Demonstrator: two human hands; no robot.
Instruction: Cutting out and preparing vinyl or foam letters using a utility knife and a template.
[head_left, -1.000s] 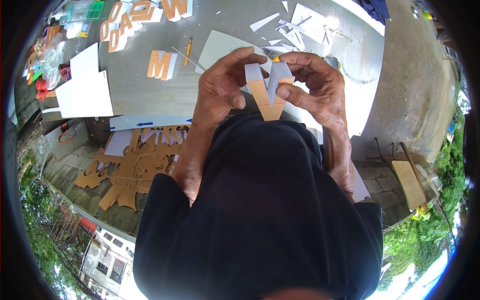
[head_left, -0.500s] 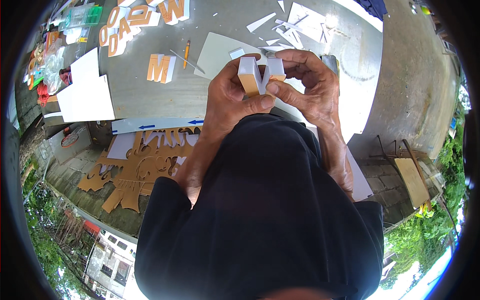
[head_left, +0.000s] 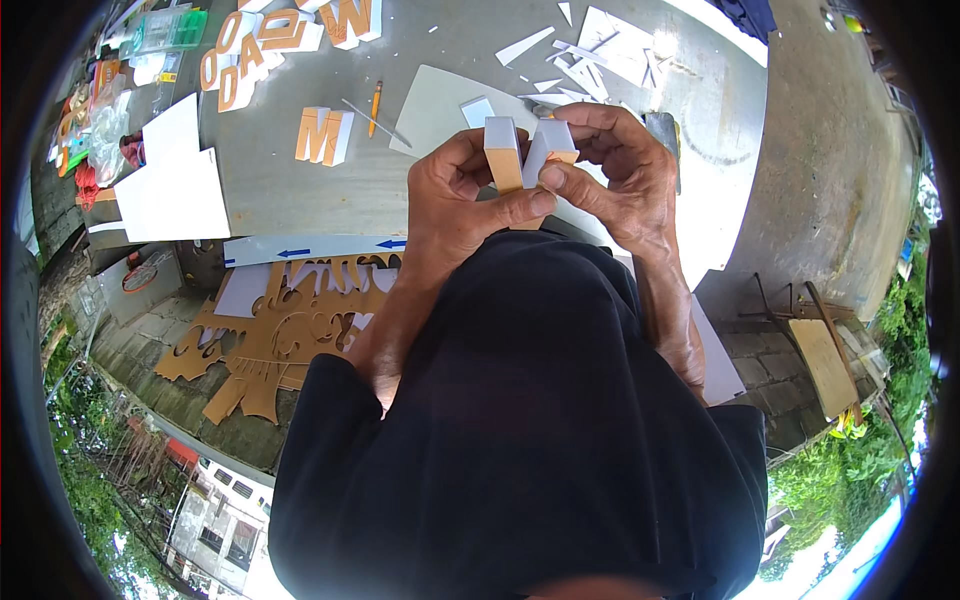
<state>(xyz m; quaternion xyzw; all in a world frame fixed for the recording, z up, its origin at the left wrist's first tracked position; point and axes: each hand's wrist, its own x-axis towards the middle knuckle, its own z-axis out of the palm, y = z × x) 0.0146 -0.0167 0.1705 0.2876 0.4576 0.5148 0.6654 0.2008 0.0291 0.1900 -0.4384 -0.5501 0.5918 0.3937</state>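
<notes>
Both hands hold a block letter (head_left: 504,165) with white sides and a brown face, raised in front of my chest. Two prongs of it stand up with a V-shaped gap between them; its lower end is hidden, so which letter it is I cannot tell. My left hand (head_left: 448,195) is closed on the left prong, thumb across the bottom of the gap. Thumb and fingers of my right hand (head_left: 628,178) pinch the right prong. Beyond my left hand, a small white piece (head_left: 477,110) lies on a pale green sheet (head_left: 432,98).
Left of the sheet are a brown-faced letter M (head_left: 322,136), a yellow pencil (head_left: 375,108) and a thin metal rod (head_left: 366,116). More block letters (head_left: 238,60) sit at the far left. White offcuts (head_left: 585,72) are scattered far right. Cut brown cardboard (head_left: 270,335) lies below the table edge.
The letter has turned slightly in my fingers, and its prongs have shifted a little to the right. My left hand's fingers have moved slightly down and left.
</notes>
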